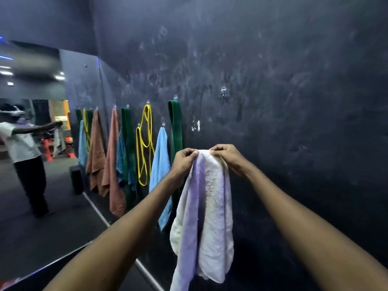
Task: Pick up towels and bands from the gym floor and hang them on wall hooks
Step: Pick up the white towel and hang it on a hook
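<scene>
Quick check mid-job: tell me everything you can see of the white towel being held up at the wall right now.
The white towel looks like fluffy terry cloth, tinted lilac along its left folds. It hangs in long bunched folds, lower ends dangling free. Its top edge is pinched by both hands, the left hand and right hand, close together against the dark wall. It is on no hook yet; a bare hook sits above it. It overlaps the blue towel behind.

- No text, label, brand or number can be read anywhere.
- The dark wall bears only pale smudges, not letters.
</scene>
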The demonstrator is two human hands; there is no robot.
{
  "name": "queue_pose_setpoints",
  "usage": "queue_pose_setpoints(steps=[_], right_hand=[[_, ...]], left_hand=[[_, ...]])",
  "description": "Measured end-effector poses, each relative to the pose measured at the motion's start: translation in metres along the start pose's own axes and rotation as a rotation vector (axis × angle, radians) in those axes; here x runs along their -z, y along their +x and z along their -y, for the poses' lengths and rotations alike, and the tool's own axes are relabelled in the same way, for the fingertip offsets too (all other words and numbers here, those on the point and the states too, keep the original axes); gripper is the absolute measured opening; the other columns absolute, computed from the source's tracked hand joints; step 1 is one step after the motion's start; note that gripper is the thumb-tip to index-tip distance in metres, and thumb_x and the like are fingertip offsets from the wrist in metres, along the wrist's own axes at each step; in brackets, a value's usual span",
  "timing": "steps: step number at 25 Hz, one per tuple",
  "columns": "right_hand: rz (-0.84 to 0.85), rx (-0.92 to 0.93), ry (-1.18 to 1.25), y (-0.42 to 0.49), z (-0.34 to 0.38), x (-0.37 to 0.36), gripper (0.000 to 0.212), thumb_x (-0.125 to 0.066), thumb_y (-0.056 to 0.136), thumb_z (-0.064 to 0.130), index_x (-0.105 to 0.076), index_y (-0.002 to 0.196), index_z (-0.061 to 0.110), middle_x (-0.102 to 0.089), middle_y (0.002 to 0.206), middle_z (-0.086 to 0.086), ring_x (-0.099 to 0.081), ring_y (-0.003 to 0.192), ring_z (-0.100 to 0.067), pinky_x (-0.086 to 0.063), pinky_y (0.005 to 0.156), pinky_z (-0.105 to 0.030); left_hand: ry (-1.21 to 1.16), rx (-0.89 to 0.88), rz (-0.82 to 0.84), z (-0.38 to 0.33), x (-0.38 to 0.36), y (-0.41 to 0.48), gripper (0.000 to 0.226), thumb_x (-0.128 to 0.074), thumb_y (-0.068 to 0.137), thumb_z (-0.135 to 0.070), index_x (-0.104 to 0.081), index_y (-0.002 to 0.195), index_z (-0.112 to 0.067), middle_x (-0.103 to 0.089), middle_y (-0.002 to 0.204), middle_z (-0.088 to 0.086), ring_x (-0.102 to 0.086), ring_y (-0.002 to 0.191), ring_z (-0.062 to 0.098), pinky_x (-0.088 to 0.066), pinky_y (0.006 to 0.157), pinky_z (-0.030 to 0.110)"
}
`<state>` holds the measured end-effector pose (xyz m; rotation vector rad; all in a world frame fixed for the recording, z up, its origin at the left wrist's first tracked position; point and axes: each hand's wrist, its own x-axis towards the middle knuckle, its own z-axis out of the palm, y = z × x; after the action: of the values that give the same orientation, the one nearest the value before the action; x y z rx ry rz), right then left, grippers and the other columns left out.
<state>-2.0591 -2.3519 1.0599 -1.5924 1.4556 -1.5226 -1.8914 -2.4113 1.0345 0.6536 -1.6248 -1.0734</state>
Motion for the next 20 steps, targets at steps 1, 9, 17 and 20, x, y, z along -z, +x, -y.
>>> queue_pose_setpoints(steps=[1,9,17,20], right_hand=[[-0.026,0.006,0.008,0.020,0.001,0.005,0.014,-0.064,0.087,-0.001,-0.071,0.082,0.010,-0.067,0.079,-0.001,-0.056,0.074,-0.008,-0.045,0.075,-0.018],[-0.363,0.250,-0.193,0.147,0.040,0.052,0.008,-0.071,0.085,0.002,-0.073,0.092,0.000,-0.066,0.073,0.007,-0.057,0.059,0.010,-0.046,0.068,-0.011],[-0.667,0.410,-0.631,0.216,0.097,0.091,0.012,-0.066,0.077,0.027,-0.070,0.085,0.019,-0.074,0.085,0.001,-0.069,0.083,-0.017,-0.054,0.077,-0.033],[-0.656,0.483,-0.843,0.218,0.090,0.091,0.013,-0.059,0.080,0.021,-0.060,0.092,0.016,-0.069,0.089,-0.005,-0.063,0.085,-0.026,-0.050,0.070,-0.036]], left_hand=[[-0.006,-0.023,0.016,0.000,-0.002,0.023,0.013,-0.058,0.096,-0.010,-0.068,0.088,-0.007,-0.065,0.078,-0.002,-0.057,0.065,-0.003,-0.045,0.065,0.014],[-0.029,-0.198,0.077,-0.031,-0.033,0.190,0.010,-0.060,0.094,-0.008,-0.069,0.093,-0.004,-0.064,0.074,-0.003,-0.053,0.055,-0.007,-0.043,0.059,0.016],[0.024,-0.254,-0.025,-0.080,-0.077,0.310,0.017,-0.064,0.079,-0.034,-0.072,0.079,-0.019,-0.074,0.087,0.001,-0.065,0.080,0.016,-0.053,0.076,0.033],[0.051,-0.262,-0.081,-0.062,-0.089,0.333,0.017,-0.064,0.068,-0.042,-0.070,0.069,-0.027,-0.075,0.083,-0.002,-0.069,0.085,0.017,-0.056,0.086,0.042]])
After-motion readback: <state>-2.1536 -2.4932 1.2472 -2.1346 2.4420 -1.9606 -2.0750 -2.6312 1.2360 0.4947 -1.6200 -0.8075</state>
